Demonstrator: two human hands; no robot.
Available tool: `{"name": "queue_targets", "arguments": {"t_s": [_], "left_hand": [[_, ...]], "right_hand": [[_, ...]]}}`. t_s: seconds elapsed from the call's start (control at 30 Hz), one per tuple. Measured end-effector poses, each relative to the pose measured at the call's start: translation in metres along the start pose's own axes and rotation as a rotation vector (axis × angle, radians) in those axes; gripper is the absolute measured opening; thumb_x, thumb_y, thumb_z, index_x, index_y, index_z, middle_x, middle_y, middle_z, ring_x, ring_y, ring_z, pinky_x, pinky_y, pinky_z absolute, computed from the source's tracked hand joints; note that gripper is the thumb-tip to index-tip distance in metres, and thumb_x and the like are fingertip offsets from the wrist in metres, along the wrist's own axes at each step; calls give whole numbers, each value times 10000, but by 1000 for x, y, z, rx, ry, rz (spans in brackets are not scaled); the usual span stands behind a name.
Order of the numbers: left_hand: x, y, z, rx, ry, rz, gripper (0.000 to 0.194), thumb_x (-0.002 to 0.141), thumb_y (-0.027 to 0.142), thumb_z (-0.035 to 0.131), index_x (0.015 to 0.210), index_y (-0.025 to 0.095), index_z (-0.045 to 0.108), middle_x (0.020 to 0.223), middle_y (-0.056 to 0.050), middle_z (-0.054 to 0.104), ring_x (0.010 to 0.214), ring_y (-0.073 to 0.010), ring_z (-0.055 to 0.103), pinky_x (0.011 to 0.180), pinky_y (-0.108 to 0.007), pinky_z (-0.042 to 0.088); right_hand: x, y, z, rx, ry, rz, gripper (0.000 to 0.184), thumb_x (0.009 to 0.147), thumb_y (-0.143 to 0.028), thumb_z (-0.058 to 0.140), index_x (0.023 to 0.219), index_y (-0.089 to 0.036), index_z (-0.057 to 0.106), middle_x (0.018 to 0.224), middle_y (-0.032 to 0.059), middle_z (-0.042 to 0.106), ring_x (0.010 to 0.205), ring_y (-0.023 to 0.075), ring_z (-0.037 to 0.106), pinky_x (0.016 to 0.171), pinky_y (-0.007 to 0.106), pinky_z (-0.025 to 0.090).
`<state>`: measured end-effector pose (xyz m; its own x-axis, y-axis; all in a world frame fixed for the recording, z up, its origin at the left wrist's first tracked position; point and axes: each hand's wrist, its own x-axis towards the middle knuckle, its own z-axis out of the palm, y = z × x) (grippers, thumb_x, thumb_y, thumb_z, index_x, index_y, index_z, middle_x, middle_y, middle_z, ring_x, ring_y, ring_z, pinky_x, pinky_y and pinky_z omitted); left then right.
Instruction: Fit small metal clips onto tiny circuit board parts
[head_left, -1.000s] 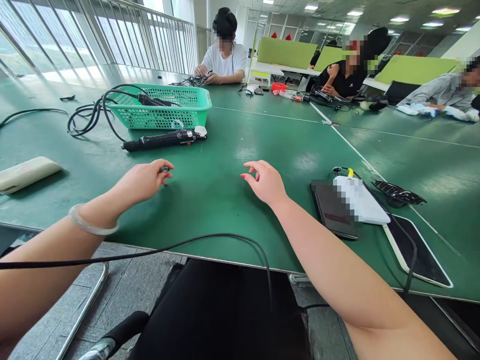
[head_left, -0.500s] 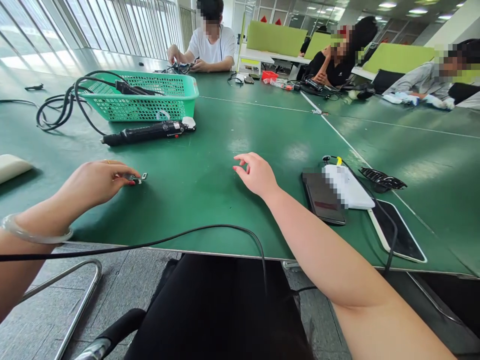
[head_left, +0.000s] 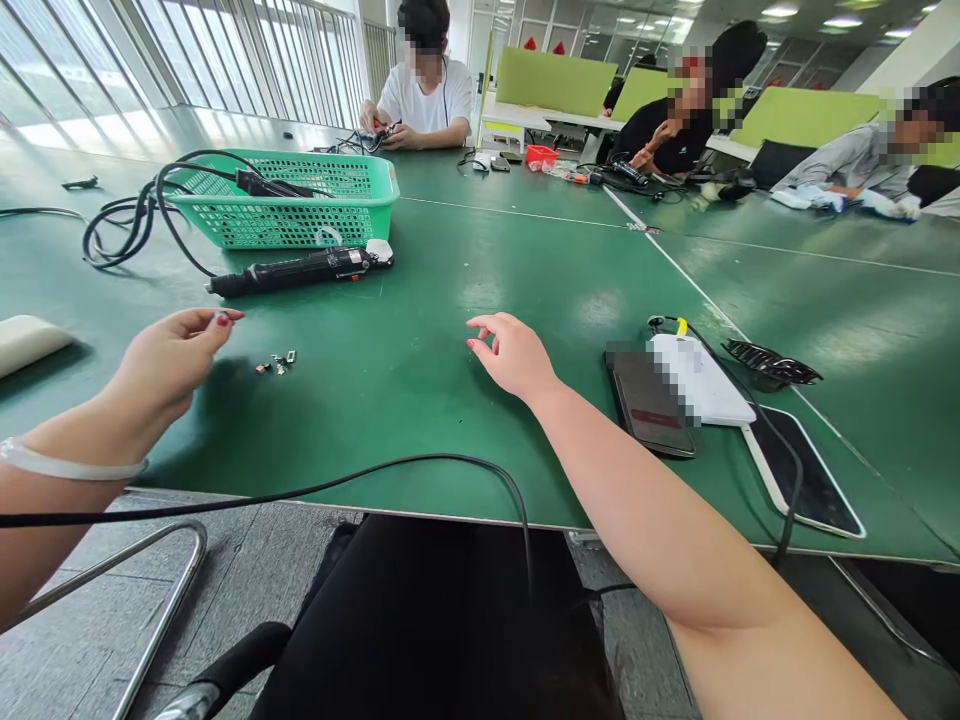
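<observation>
Several small metal and dark parts (head_left: 279, 363) lie in a little cluster on the green tabletop (head_left: 390, 380). My left hand (head_left: 172, 360) is raised just left of them, thumb and forefinger pressed together. What sits in that pinch, if anything, is too small or hidden to tell. Off to the right, my right hand (head_left: 511, 352) rests over the table with thumb and fingers apart and nothing between them. Beyond my left hand lies a black electric screwdriver (head_left: 300, 270), its cable running to a green plastic basket (head_left: 289, 222).
At right a black phone (head_left: 651, 405), a white box-like object (head_left: 701, 380), a white-edged phone (head_left: 806, 470) and a black claw-like piece (head_left: 772, 362) lie together. A black cable (head_left: 420, 458) crosses the near edge. Several people sit across the table.
My left hand has left the cluster of small parts, moving left and slightly up; the parts now show uncovered. My right hand has stayed nearly still.
</observation>
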<state>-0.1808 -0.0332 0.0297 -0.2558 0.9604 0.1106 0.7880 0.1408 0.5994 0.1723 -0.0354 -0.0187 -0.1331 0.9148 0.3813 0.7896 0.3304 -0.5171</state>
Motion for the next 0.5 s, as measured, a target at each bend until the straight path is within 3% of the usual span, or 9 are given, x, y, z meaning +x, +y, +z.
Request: {"name": "queue_targets", "arguments": {"t_s": [0.07,0.13,0.27,0.4,0.5], "left_hand": [[0,4,16,-5,-67,50,422,870,412,391,1166,175,576,901,-5,623,755,-119,477,697,-204,379],[-2,12,37,71,-152,197,391,860,415,411,1104,184,613,961,-21,638,825,-159,514,772,-259,398],[-18,56,79,-29,-274,372,310,848,376,439,973,201,664,1096,-55,649,1010,-224,550,886,-311,383],[-37,123,101,-285,-419,283,326,868,364,414,1020,213,660,939,-54,660,842,-196,563,759,-300,417],[-35,153,108,-512,-346,294,301,869,368,444,1005,207,659,946,-50,640,862,-179,543,760,-287,413]], "right_hand": [[0,0,0,3,-10,-8,267,853,-283,520,1091,-210,615,936,17,610,571,82,473,677,278,430],[1,0,1,13,-19,-13,268,850,-284,523,1092,-212,615,932,16,612,585,86,481,676,276,429],[1,0,1,32,-55,-11,267,843,-278,531,1088,-221,621,919,12,619,593,88,491,674,275,430],[2,5,-2,31,-113,3,235,841,-264,535,1041,-219,649,892,18,634,660,108,524,669,272,430],[4,11,-7,9,-140,44,201,845,-257,533,974,-216,682,873,24,642,694,118,537,694,280,439]]}}
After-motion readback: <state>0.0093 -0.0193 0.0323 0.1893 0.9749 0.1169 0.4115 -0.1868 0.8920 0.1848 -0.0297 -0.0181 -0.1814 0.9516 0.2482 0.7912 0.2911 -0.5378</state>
